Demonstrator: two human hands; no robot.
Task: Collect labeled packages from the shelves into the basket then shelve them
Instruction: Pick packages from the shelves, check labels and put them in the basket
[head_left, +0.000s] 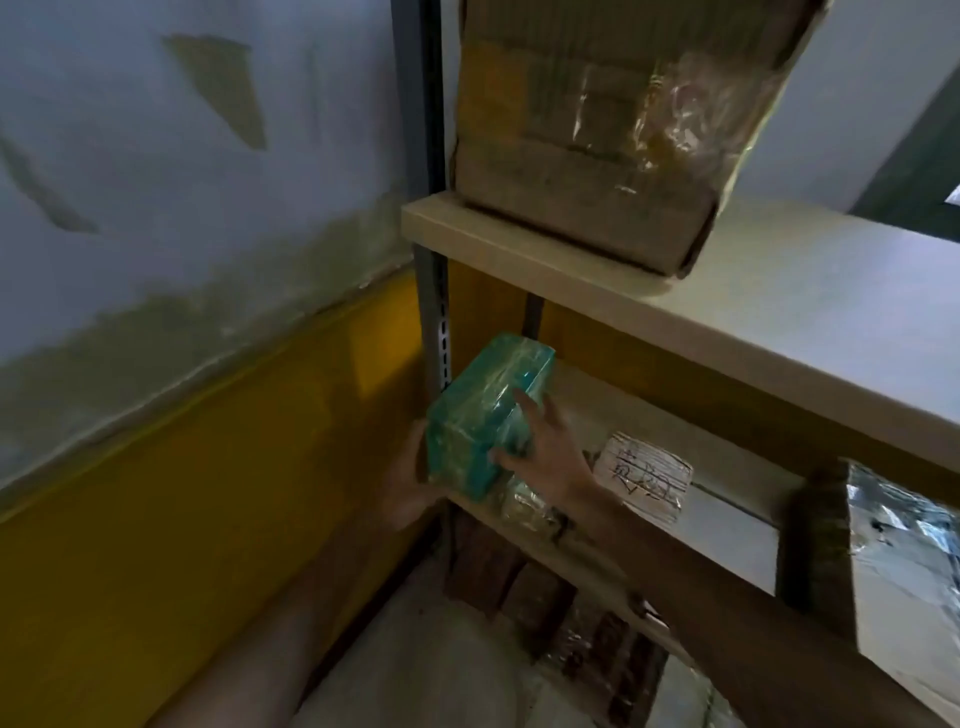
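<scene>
A teal package (483, 415) wrapped in clear tape is held at the left end of the middle shelf (727, 452). My left hand (410, 483) supports it from below and on its left side. My right hand (545, 447) presses on its right face with spread fingers. Just right of my right hand, a white package with handwritten marks (644, 475) lies on the same shelf. A small clear-wrapped parcel (524, 506) sits under my right wrist. No basket is in view.
A large taped cardboard box (597, 119) stands on the upper shelf (753, 291). A silver foil package (904, 561) sits at the right edge. Brown parcels (498, 566) lie on the lower level. A grey metal upright (434, 322) and a yellow-and-white wall (182, 364) close off the left.
</scene>
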